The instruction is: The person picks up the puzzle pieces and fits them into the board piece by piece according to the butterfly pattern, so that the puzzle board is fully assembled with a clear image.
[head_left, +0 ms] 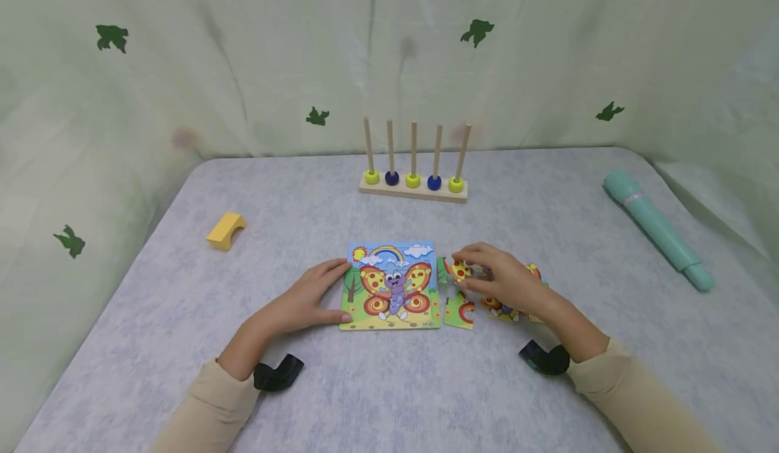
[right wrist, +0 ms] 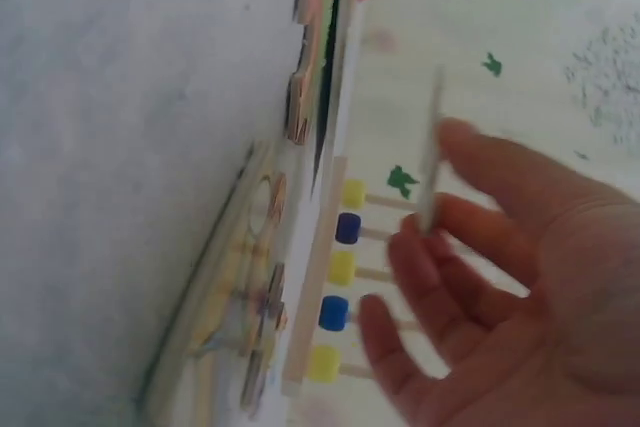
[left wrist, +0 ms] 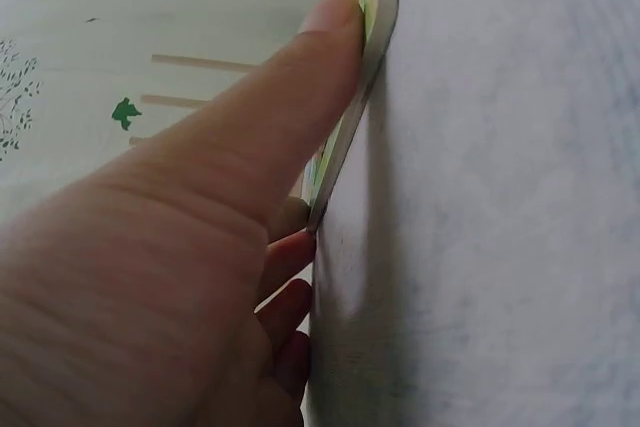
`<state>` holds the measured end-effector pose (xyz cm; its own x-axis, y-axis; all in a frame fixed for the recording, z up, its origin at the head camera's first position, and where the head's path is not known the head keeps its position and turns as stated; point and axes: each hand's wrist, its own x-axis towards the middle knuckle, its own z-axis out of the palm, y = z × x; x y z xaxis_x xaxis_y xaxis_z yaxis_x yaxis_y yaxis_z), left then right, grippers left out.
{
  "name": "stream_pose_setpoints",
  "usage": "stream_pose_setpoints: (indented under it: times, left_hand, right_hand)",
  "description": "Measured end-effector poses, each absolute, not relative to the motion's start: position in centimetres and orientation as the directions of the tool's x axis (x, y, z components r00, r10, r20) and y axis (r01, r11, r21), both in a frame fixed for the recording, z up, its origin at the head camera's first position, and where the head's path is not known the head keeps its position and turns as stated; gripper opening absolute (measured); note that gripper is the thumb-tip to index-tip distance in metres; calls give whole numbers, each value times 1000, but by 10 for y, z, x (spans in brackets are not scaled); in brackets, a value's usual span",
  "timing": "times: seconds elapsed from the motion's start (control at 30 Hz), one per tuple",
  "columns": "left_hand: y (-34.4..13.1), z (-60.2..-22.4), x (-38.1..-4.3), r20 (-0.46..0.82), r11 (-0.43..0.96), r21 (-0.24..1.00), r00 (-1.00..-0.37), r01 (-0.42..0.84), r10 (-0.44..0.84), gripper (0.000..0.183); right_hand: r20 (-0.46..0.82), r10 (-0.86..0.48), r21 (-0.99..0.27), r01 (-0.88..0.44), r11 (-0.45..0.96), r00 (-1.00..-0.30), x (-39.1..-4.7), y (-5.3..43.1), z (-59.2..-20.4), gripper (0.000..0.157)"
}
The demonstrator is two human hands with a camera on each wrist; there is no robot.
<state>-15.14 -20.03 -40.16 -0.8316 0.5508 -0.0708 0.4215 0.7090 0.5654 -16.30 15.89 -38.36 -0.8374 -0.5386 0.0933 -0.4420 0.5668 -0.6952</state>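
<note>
A square butterfly picture board [head_left: 395, 291] lies flat on the table. My left hand [head_left: 307, 297] rests at its left side, thumb over the front left corner and fingertips at the edge farther back. In the left wrist view the thumb [left wrist: 290, 97] lies across the board's edge. My right hand [head_left: 508, 280] pinches a thin puzzle piece [right wrist: 432, 152] between thumb and fingertips, raised above the table. Beneath it, loose pieces lie right of the board, including a green one with a red arc [head_left: 458, 312]. More butterfly pieces [head_left: 502, 310] are partly hidden by this hand.
Behind the board stands a wooden peg rack [head_left: 414, 193] with yellow and blue beads. A yellow arch block [head_left: 226, 230] sits at the left, and a teal microphone-shaped object [head_left: 660, 230] lies at the right. A patterned cloth [head_left: 274, 54] hangs along the back edge.
</note>
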Motion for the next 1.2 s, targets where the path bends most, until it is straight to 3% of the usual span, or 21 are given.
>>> stream_pose_setpoints:
  times: [0.4, 0.77, 1.2]
  left_hand:
    - [-203, -410, -154, -31, 692, 575, -833, 437, 552, 91]
    - [-205, -411, -153, 4, 687, 567, -835, 454, 550, 89]
    - [-204, -410, -153, -12, 696, 565, -839, 443, 544, 89]
  right_hand:
    - [227, -599, -658, -574, 487, -768, -160, 102, -360, 43]
    - [173, -632, -723, -533, 440, -755, -166, 55, -386, 41]
    - [172, -670, -466, -659, 591, -722, -171, 37, -405, 42]
